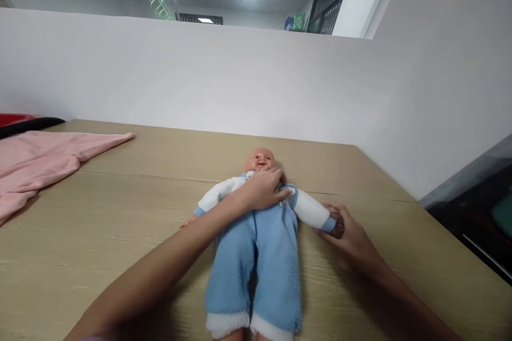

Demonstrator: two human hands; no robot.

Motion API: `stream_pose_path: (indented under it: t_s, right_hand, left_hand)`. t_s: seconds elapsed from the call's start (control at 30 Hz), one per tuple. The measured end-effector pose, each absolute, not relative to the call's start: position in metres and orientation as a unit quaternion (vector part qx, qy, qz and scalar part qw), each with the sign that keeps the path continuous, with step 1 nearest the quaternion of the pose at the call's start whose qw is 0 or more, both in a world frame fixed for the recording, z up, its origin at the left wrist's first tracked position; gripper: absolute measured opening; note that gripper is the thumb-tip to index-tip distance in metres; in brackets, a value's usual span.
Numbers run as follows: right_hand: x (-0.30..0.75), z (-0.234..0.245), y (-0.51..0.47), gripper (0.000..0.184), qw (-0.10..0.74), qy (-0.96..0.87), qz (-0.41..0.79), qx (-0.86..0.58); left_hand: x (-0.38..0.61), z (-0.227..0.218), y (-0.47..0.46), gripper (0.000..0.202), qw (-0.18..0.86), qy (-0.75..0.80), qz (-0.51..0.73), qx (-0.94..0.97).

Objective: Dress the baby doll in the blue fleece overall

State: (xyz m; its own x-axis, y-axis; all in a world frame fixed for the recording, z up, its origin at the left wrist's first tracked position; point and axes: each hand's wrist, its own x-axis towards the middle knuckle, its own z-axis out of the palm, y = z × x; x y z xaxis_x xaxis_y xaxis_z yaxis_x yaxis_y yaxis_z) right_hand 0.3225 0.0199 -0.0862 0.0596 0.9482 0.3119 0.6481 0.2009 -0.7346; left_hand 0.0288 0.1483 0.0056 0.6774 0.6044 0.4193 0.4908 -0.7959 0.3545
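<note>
A baby doll (256,224) lies on its back on the wooden worktop (120,208), head toward the white partition wall (200,74) and legs toward the person. It wears a fleecy blue romper with white sleeves and white cuffs at the ankles. The left hand (262,187) reaches across and rests palm down on the doll's chest just under the chin, fingers loosely curled over the collar; whether they pinch the cloth I cannot tell. The right hand (347,234) sits at the end of the doll's outstretched arm on the right of the view, fingers closed around the doll's small hand at the blue cuff. The doll's other arm lies flat on the worktop, partly hidden by the person's forearm. Well off to the left, a pink cloth (44,162) lies spread on the worktop, with a red and black edge (24,121) showing behind it.
</note>
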Motion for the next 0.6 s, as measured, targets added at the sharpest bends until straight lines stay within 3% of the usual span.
stream_pose_path:
  t_s: [0.2,0.3,0.43,0.6]
  right_hand:
    - [0.315,-0.067,0.038,0.071,0.545,-0.573,0.281,-0.544]
    - [0.302,-0.056,0.059,0.062,0.583,-0.563,0.328,-0.486]
    - [0.276,-0.052,0.091,0.058,0.58,-0.588,0.334,-0.454]
    - [0.254,-0.052,0.099,0.047,0.501,-0.716,0.244,-0.419]
  left_hand:
    - [0.045,-0.008,0.153,0.013,0.134,0.284,0.254,0.915]
    - [0.041,-0.005,0.147,0.018,0.16,0.217,0.282,0.921]
    - [0.04,-0.004,0.134,0.02,0.142,0.204,0.369,0.895]
    - [0.036,-0.007,0.128,0.023,0.105,0.183,0.474,0.855]
